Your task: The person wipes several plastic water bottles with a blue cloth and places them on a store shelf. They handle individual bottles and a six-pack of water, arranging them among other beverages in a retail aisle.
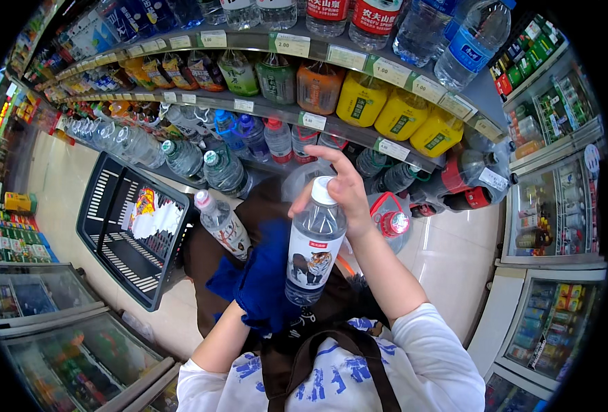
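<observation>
By its neck, just under the white cap, my right hand grips a clear water bottle with a tiger picture on its label. The bottle tilts slightly in front of my chest. A dark blue cloth covers my left hand, hiding the fingers, and lies against the bottle's left side. Left of the cloth, another clear bottle with a pale pink cap and a picture label leans over my dark apron.
A black shopping basket with a colourful package inside stands at left. Ahead, curved shelves hold drink bottles; large water bottles stand low down. A red-capped jug is right of my forearm. Glass-fronted coolers line the right.
</observation>
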Motion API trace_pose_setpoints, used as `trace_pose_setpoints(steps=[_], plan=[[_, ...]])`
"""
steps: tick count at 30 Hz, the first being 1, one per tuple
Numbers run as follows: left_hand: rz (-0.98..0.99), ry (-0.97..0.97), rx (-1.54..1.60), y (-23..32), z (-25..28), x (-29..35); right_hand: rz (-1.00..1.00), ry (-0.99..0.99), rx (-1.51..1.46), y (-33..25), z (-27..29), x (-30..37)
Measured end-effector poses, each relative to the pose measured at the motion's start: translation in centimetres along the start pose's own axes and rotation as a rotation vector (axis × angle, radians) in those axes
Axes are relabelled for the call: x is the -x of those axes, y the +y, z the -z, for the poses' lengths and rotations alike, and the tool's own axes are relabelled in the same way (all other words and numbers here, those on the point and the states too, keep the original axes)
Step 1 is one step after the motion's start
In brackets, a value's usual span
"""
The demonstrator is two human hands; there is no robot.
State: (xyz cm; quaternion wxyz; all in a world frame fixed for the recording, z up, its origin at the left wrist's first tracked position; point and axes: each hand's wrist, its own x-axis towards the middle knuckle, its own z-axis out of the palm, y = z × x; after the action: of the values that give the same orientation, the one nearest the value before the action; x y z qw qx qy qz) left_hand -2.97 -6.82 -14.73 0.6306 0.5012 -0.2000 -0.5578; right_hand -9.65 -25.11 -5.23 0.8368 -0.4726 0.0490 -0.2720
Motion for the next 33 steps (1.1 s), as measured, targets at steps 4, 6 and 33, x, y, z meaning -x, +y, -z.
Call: trace_pose_setpoints(steps=[4, 6, 33], plan=[[-0.048, 0.111, 0.069, -0.6, 0.2, -0.3, -0.055, -0.024, 0.043, 1.0, -0.3, 0.1], [-0.081, 0.168, 0.085, -0.9, 0.2, -0.5, -0.069, -0.032, 0.047, 1.6, -0.5, 0.0], [-0.957, 0.014, -0.669, 7.2, -8.0, -1.8, 0.341, 0.734, 0.342, 5.3, 0.7, 6.6]])
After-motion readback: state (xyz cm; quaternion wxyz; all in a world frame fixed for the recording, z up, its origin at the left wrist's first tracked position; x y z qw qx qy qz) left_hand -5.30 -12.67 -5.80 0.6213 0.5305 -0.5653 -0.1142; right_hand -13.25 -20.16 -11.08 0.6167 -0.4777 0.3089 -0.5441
